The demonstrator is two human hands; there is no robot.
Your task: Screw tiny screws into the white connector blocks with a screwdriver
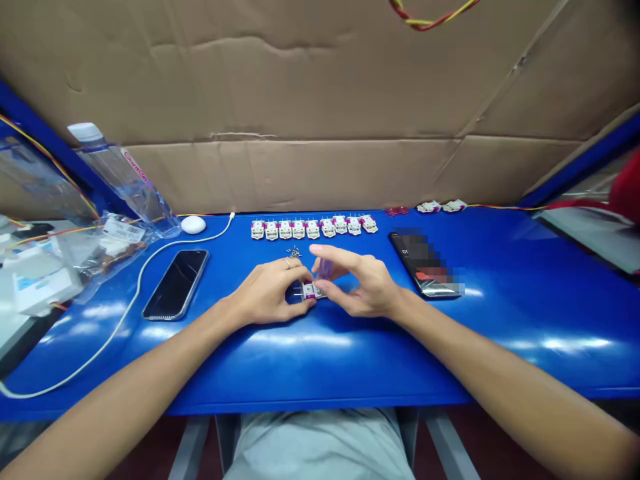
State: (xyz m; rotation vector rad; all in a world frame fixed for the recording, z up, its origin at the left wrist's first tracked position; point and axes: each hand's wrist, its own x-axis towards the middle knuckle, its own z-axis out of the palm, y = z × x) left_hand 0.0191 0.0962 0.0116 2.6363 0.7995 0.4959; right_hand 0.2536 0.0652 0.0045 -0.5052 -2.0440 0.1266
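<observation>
My left hand (274, 292) lies on the blue table, its thumb and fingers pinching a small white and purple plug piece (309, 291) whose metal pins point left. Just to the right, my right hand (364, 285) curls around what looks like a screwdriver with a translucent purple handle (325, 268), upright over the piece. The fingers cover most of that handle, and its tip cannot be made out. Behind my left hand sits a small heap of screws (295, 252). Farther back, several similar plug pieces (299, 229) stand in a row, pins away from me.
A phone (176, 285) lies left of my hands, another phone (423, 263) right. A white cable (137, 287) curves along the left side. At the back left are a white round case (193, 225), a plastic bottle (127, 180) and a bag (117, 250). Cardboard (310, 100) walls the back.
</observation>
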